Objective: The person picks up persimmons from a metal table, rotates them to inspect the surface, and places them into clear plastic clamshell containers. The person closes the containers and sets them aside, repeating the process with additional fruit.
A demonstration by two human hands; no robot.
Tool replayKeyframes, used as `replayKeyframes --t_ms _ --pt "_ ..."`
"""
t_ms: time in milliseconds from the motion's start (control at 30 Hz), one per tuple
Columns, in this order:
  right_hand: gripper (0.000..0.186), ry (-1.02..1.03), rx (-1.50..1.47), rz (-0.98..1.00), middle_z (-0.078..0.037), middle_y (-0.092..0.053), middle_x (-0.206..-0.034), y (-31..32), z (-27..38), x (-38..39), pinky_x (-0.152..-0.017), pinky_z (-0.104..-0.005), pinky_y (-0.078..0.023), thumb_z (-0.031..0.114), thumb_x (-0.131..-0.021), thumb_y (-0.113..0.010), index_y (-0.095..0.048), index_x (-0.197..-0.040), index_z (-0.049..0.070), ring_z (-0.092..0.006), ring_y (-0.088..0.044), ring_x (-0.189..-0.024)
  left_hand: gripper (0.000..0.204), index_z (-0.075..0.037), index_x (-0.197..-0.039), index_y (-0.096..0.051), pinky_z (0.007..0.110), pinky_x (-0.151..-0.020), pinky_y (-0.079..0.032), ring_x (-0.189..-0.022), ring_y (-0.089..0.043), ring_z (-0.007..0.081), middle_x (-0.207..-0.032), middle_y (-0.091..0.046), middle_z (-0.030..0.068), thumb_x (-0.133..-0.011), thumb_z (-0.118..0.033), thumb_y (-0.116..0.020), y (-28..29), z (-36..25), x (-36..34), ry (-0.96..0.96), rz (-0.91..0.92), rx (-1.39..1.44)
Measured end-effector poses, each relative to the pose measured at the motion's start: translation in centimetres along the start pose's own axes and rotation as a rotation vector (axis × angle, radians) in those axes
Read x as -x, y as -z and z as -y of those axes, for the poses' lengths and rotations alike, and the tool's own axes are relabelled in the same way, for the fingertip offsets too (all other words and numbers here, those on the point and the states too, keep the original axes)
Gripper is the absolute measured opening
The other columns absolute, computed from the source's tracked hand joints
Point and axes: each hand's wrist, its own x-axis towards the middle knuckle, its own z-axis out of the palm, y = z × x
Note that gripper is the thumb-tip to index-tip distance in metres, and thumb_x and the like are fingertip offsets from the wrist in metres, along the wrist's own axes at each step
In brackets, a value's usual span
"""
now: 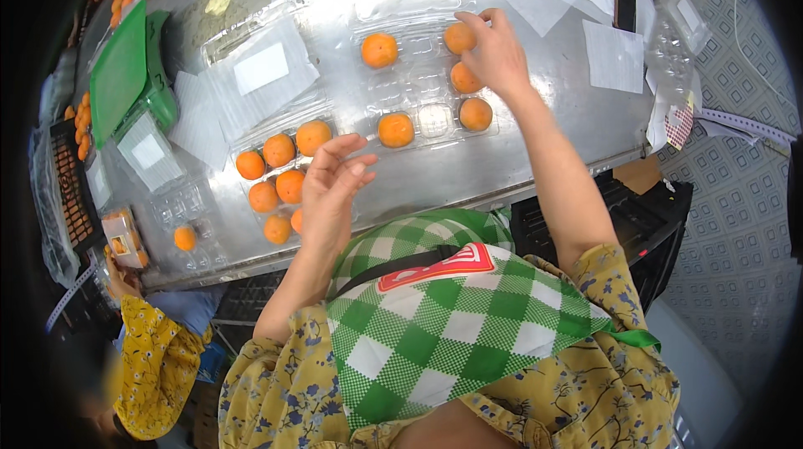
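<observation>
My right hand [498, 56] grips an orange fruit [454, 41] at the back-right corner of a clear plastic tray [401, 91]. That tray also holds several other orange fruits [475, 114], with some compartments vacant. My left hand [335, 185] is raised with loosely curved, separated fingers beside a second tray of several orange fruits [279, 150], partly hiding some of them. I see nothing held in it. Both trays rest on a metal table [552, 97].
Plastic liners [259, 72], a green container [121, 72] and a dark phone [624, 4] lie around the table. A co-worker's hand [121, 277] is near a packed box [124, 240] at lower left. A black crate [544, 223] is under the table edge.
</observation>
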Motion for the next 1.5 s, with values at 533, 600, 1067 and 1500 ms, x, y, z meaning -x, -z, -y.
replayKeyframes --t_ms 533,600,1067,1500 --pt "0.048 0.118 -0.714 0.219 -0.005 -0.054 -0.089 4.3 6.4 2.9 -0.066 -0.0281 -0.048 0.009 -0.061 -0.075 -0.056 -0.105 0.007 -0.0156 -0.055 -0.077 0.051 -0.006 -0.134 -0.041 0.036 -0.094 -0.044 -0.111 -0.055 0.0212 -0.126 -0.05 0.0101 -0.089 -0.017 -0.06 -2.3 -0.5 -0.3 -0.003 0.095 0.106" --pt "0.048 0.156 -0.792 0.184 -0.004 -0.053 -0.089 4.7 9.0 5.0 -0.065 -0.027 -0.048 0.008 -0.061 -0.075 -0.057 -0.105 0.006 -0.0139 -0.054 -0.077 0.056 -0.007 -0.139 -0.035 0.037 -0.096 -0.043 -0.114 -0.052 0.0212 -0.13 -0.047 0.0103 -0.089 -0.017 -0.059 -4.0 -1.2 -0.4 -0.048 0.097 0.214" --pt "0.028 -0.117 -1.205 0.298 -0.001 -0.051 -0.09 6.5 11.1 8.2 -0.069 -0.0226 -0.046 0.004 -0.077 -0.065 -0.06 -0.104 0.004 -0.0083 -0.053 -0.08 0.055 -0.002 -0.139 -0.033 0.042 -0.102 -0.041 -0.123 -0.047 0.0203 -0.133 -0.045 0.0098 -0.091 -0.015 -0.057 -3.5 -0.7 0.5 -0.061 0.256 0.377" --pt "0.049 -0.117 -0.048 0.121 -0.01 -0.054 -0.108 2.9 0.6 5.4 -0.079 -0.0363 -0.05 0.012 -0.068 -0.072 -0.058 -0.116 0.011 -0.0278 -0.056 -0.098 0.054 -0.002 -0.134 -0.037 0.038 -0.09 -0.051 -0.107 -0.058 0.03 -0.125 -0.051 0.0164 -0.088 -0.024 -0.054 -2.9 -0.3 0.3 0.141 0.255 0.259"
